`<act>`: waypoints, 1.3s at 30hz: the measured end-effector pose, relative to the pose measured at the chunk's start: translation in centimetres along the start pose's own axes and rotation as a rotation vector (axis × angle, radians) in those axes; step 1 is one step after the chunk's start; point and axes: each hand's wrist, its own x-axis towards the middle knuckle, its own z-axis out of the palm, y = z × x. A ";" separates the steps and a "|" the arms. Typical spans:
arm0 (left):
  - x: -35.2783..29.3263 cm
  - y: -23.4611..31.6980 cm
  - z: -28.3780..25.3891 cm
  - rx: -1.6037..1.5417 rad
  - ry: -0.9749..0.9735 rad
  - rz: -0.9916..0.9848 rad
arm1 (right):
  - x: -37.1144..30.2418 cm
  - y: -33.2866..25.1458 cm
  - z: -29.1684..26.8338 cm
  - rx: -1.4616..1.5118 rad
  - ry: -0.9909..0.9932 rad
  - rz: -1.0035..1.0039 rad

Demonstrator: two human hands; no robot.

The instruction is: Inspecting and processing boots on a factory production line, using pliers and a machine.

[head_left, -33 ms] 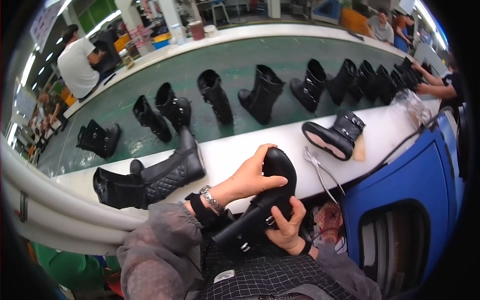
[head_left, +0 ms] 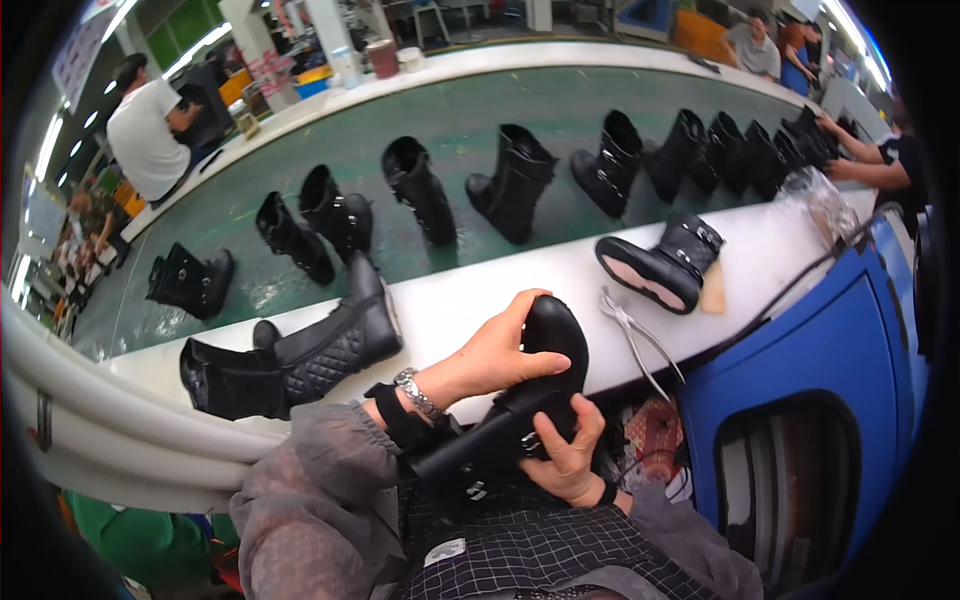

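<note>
Black boot [head_left: 520,400] lies across the person's lap at the white ledge [head_left: 480,300], its long axis running from the rounded toe up by the ledge down-left to the shaft. Left hand [head_left: 495,355] is clamped over the toe and right hand [head_left: 565,455] grips the ankle from below. Just left lies a quilted tall boot [head_left: 300,355]; a scissors-like tool [head_left: 625,320] and another boot on its side [head_left: 665,265] lie right, apart from the hands.

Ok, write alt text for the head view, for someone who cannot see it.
Both hands hold a black boot over the lap: the left hand cups its toe, the right hand grips its shaft. Beyond, a white ledge bears two more boots, and a green conveyor carries a row of black boots.
</note>
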 end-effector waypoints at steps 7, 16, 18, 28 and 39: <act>1.5 0.4 1.4 0.320 -0.369 -0.147 | -1.8 -0.2 -0.7 0.084 -0.021 0.002; -0.9 -0.9 1.0 -0.025 -0.182 -0.184 | -1.6 2.2 -2.3 0.239 -0.119 -0.064; -1.3 -1.7 0.9 -0.062 -0.156 -0.154 | -1.6 2.5 -2.5 0.270 -0.135 -0.026; -2.2 -2.3 0.7 -0.220 -0.097 -0.170 | -1.0 2.7 -2.9 1.038 -0.523 0.969; -9.4 6.2 -4.0 0.731 -0.083 -0.295 | -1.2 1.6 -2.9 1.405 -0.548 1.072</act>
